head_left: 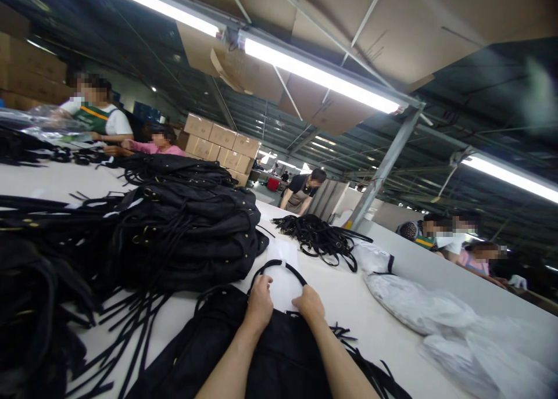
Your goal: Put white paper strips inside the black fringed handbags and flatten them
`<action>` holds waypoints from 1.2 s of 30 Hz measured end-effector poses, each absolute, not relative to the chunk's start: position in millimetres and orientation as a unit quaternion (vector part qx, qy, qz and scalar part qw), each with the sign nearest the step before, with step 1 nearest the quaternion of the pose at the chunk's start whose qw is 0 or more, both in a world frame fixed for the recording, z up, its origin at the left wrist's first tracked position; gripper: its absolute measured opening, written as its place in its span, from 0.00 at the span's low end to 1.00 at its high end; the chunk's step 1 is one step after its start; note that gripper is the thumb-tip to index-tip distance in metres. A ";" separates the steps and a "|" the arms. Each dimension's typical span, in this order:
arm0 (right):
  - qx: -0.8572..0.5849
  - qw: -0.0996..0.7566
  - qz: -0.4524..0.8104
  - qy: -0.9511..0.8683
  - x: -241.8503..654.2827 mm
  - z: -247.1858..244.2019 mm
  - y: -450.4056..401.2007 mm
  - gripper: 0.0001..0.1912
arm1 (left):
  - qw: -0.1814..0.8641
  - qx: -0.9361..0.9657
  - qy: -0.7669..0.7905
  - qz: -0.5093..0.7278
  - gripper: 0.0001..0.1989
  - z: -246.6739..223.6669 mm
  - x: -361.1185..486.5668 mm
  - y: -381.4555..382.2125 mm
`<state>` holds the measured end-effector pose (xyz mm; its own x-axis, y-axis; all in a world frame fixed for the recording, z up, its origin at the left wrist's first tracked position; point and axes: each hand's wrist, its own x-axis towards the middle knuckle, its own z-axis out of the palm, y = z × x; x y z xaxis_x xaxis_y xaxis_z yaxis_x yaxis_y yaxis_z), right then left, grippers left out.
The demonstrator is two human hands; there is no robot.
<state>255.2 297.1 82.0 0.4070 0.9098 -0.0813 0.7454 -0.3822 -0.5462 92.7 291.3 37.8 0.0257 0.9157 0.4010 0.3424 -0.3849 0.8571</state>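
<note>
Both left hand and right hand curl fingers around black bag handle; work seems midway, stacked bags perhaps remaining.

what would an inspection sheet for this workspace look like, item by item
Surface: white table, largely covered toward the left.
Job's things: black fabric bag in front of the person, its loop handle raised.
Clutter: high pile of black bags at left; bundle of black straps beyond the handle; crumpled translucent plastic at right.
Hands: left hand and right hand grip opposite sides of the handle.
Cables: nothing seen that is clearly a cable.
Surroundings: stacked cardboard boxes, lit tube light overhead, co-worker in an apron leaning across the table.
</note>
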 end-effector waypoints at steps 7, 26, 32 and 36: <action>-0.634 0.438 0.414 -0.484 261.1 95.2 279.6 0.13 | 0.319 0.625 0.465 0.540 0.21 31.1 95.1 295.7; -0.532 0.407 0.453 -0.588 240.2 125.5 62.7 0.21 | 0.395 0.662 0.412 0.485 0.08 58.4 64.3 263.5; -0.479 0.275 0.326 -0.767 219.1 128.6 -3.1 0.16 | 0.351 0.778 0.361 0.376 0.14 96.8 25.9 180.3; -0.530 0.236 0.290 -0.761 213.8 123.0 -31.1 0.23 | 0.308 0.838 0.321 0.315 0.13 122.4 0.7 100.2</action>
